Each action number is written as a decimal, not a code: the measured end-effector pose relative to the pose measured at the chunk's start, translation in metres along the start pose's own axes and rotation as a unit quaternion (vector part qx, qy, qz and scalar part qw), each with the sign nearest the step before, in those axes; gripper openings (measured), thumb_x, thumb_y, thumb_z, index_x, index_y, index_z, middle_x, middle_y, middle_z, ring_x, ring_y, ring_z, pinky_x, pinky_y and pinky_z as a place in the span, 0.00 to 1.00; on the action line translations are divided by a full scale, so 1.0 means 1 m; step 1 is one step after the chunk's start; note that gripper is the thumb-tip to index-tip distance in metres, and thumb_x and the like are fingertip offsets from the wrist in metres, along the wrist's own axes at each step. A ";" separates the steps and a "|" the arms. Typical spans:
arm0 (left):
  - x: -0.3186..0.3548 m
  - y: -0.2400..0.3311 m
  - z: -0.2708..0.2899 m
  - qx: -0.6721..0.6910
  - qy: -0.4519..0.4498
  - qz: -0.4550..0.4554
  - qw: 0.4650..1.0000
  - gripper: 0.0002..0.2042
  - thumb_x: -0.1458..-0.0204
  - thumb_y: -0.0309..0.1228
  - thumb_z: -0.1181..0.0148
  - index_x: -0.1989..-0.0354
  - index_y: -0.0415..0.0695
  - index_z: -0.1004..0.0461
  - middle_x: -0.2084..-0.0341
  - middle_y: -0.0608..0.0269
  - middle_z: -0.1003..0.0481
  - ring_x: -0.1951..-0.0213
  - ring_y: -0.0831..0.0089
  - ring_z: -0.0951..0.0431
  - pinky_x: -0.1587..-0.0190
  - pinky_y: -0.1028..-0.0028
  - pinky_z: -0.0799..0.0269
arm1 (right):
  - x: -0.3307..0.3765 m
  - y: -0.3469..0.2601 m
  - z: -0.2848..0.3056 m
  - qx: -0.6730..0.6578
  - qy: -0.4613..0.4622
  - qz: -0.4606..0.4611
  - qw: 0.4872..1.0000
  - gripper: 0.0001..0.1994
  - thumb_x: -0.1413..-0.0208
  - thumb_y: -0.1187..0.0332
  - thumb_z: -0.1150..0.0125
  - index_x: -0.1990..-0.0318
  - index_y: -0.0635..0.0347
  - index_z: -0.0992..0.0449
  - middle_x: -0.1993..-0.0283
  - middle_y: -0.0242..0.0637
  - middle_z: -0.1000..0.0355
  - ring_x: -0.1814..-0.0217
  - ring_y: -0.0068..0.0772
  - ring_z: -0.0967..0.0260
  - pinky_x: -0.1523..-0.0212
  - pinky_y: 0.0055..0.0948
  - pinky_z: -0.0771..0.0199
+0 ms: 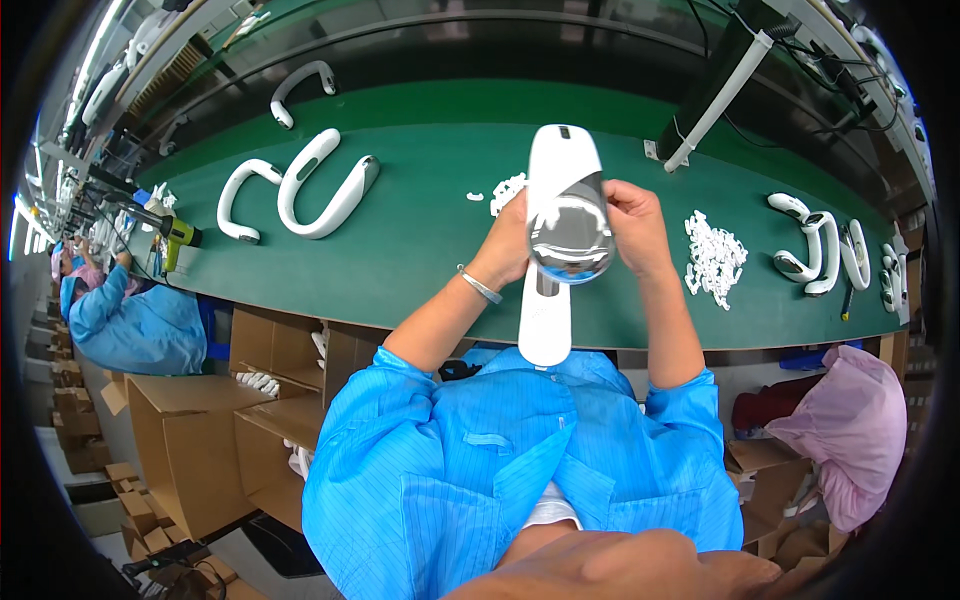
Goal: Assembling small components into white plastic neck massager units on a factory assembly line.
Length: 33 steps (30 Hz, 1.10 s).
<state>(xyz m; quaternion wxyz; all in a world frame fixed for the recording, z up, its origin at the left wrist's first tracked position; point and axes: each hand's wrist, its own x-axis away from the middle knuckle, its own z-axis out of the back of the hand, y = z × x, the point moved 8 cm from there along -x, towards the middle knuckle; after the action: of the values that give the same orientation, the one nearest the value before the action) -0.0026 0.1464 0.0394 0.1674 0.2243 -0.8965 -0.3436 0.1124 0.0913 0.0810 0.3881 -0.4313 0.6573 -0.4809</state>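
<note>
Upright before my chest is a white curved neckband device (546, 325) with a glossy dark panel on its broad end. My left hand (508, 240) is closed round its left side, the fingertips hidden behind it. At the right edge, my right hand (638, 225) has its fingers curled and pressed together against the device; whether a small part is pinched there cannot be seen. Just behind the left hand lies a small pile of white plastic pieces (509, 190). A larger heap of similar pieces (714, 258) is on the green tabletop (420, 180), right of my right hand.
White curved neckbands (345, 205) lie at the left, with others (822, 250) at the far right. A green-and-black power driver (178, 235) stands at the left end. A post (715, 105) rises behind. Cardboard boxes (190, 450) sit below left; co-workers (140, 325) are at both sides.
</note>
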 end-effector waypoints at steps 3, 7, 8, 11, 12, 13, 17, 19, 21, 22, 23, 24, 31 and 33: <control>0.000 0.002 -0.007 -0.104 0.021 -0.032 0.994 0.19 0.50 0.20 0.49 0.48 0.36 0.39 0.62 0.58 0.28 0.65 0.71 0.23 0.63 0.75 0.24 | 0.006 -0.014 0.001 -0.058 0.028 -0.021 0.998 0.05 0.53 0.80 0.42 0.67 0.68 0.25 0.63 0.33 0.27 0.62 0.23 0.29 0.57 0.24 0.27; -0.002 -0.006 -0.006 -0.078 0.009 -0.018 0.997 0.17 0.48 0.21 0.50 0.49 0.39 0.38 0.64 0.58 0.27 0.72 0.74 0.24 0.70 0.75 0.23 | 0.003 -0.003 -0.009 0.413 -0.114 0.175 0.887 0.12 0.51 0.80 0.51 0.58 0.63 0.29 0.60 0.39 0.33 0.62 0.30 0.33 0.62 0.24 0.28; -0.001 -0.011 -0.006 -0.080 0.017 -0.013 0.997 0.17 0.47 0.22 0.51 0.47 0.40 0.39 0.64 0.58 0.28 0.71 0.74 0.24 0.69 0.74 0.23 | 0.003 -0.011 -0.014 0.448 -0.083 0.161 0.876 0.12 0.51 0.80 0.51 0.57 0.64 0.30 0.59 0.39 0.34 0.61 0.30 0.33 0.61 0.25 0.28; 0.001 -0.021 -0.007 -0.053 0.025 -0.007 0.998 0.18 0.46 0.22 0.52 0.46 0.40 0.41 0.63 0.58 0.30 0.69 0.73 0.25 0.69 0.73 0.22 | 0.009 -0.017 -0.019 0.453 -0.051 0.124 0.881 0.13 0.50 0.81 0.49 0.55 0.65 0.33 0.58 0.40 0.34 0.59 0.29 0.32 0.61 0.26 0.27; -0.001 -0.022 -0.007 -0.054 0.013 -0.021 0.998 0.18 0.45 0.21 0.54 0.45 0.41 0.43 0.61 0.57 0.31 0.67 0.73 0.26 0.68 0.71 0.22 | 0.009 -0.010 -0.013 0.381 -0.046 0.072 0.920 0.13 0.50 0.81 0.48 0.55 0.65 0.33 0.58 0.39 0.33 0.58 0.29 0.32 0.60 0.26 0.27; -0.002 -0.023 -0.007 -0.053 0.012 -0.020 0.998 0.18 0.45 0.21 0.54 0.45 0.41 0.43 0.61 0.57 0.31 0.67 0.73 0.26 0.68 0.71 0.22 | 0.011 -0.003 -0.009 0.306 -0.039 0.019 0.951 0.13 0.50 0.81 0.47 0.55 0.66 0.33 0.59 0.39 0.33 0.58 0.28 0.32 0.59 0.26 0.27; 0.001 -0.029 -0.009 -0.050 0.025 -0.017 0.998 0.19 0.46 0.21 0.55 0.45 0.42 0.45 0.63 0.59 0.32 0.68 0.75 0.28 0.68 0.72 0.23 | 0.027 -0.018 -0.023 0.378 -0.034 0.139 0.915 0.07 0.51 0.81 0.46 0.63 0.64 0.26 0.60 0.37 0.33 0.59 0.28 0.32 0.60 0.24 0.29; 0.000 -0.033 -0.012 -0.048 0.022 -0.009 0.999 0.20 0.47 0.20 0.56 0.44 0.43 0.46 0.63 0.61 0.34 0.69 0.76 0.29 0.69 0.74 0.23 | 0.030 -0.021 -0.022 0.360 -0.016 0.128 0.924 0.06 0.50 0.81 0.46 0.67 0.63 0.24 0.59 0.37 0.33 0.61 0.28 0.32 0.62 0.23 0.30; 0.002 -0.037 -0.014 -0.058 0.025 0.002 0.998 0.21 0.49 0.19 0.56 0.45 0.42 0.46 0.64 0.61 0.34 0.69 0.77 0.30 0.70 0.75 0.25 | 0.031 -0.005 -0.010 0.346 -0.016 0.124 0.930 0.06 0.50 0.81 0.47 0.66 0.64 0.25 0.61 0.37 0.34 0.63 0.28 0.33 0.63 0.23 0.30; 0.003 -0.039 -0.015 -0.055 0.024 0.003 0.998 0.21 0.49 0.19 0.56 0.45 0.42 0.46 0.64 0.61 0.34 0.69 0.77 0.30 0.70 0.75 0.25 | 0.031 -0.008 -0.011 0.333 -0.013 0.176 0.926 0.05 0.50 0.81 0.47 0.66 0.65 0.26 0.63 0.35 0.34 0.65 0.25 0.33 0.65 0.22 0.30; 0.004 -0.040 -0.017 -0.053 0.020 -0.008 0.998 0.21 0.49 0.19 0.56 0.45 0.42 0.46 0.64 0.61 0.34 0.68 0.77 0.30 0.70 0.75 0.25 | 0.035 -0.008 -0.011 0.336 -0.013 0.174 0.926 0.05 0.50 0.81 0.47 0.66 0.65 0.26 0.63 0.35 0.34 0.65 0.25 0.33 0.65 0.22 0.30; 0.005 -0.041 -0.018 -0.051 0.017 -0.019 0.998 0.21 0.50 0.20 0.56 0.45 0.42 0.46 0.64 0.61 0.34 0.68 0.77 0.30 0.70 0.75 0.26 | 0.035 0.001 -0.007 0.264 0.019 0.071 0.962 0.05 0.51 0.81 0.47 0.67 0.66 0.26 0.64 0.34 0.34 0.67 0.24 0.33 0.67 0.21 0.31; 0.009 -0.043 -0.025 -0.033 -0.032 -0.074 0.996 0.20 0.48 0.24 0.56 0.46 0.40 0.46 0.61 0.58 0.33 0.66 0.75 0.29 0.65 0.73 0.28 | 0.048 -0.001 -0.005 0.191 0.087 0.025 0.977 0.03 0.53 0.83 0.45 0.70 0.67 0.28 0.64 0.33 0.34 0.69 0.21 0.33 0.73 0.17 0.31; 0.011 -0.044 -0.027 -0.083 -0.031 -0.093 0.992 0.22 0.47 0.25 0.57 0.43 0.40 0.49 0.60 0.58 0.33 0.66 0.75 0.29 0.65 0.73 0.28 | 0.050 0.001 -0.003 0.195 0.075 0.033 0.977 0.04 0.53 0.82 0.45 0.68 0.67 0.29 0.66 0.34 0.34 0.70 0.21 0.33 0.74 0.17 0.31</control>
<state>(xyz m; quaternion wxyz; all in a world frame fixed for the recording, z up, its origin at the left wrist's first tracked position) 0.0128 0.0967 0.0302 0.1248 0.2813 -0.8450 -0.4373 0.0936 0.0456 0.0758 0.4305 -0.2880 0.5921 -0.6174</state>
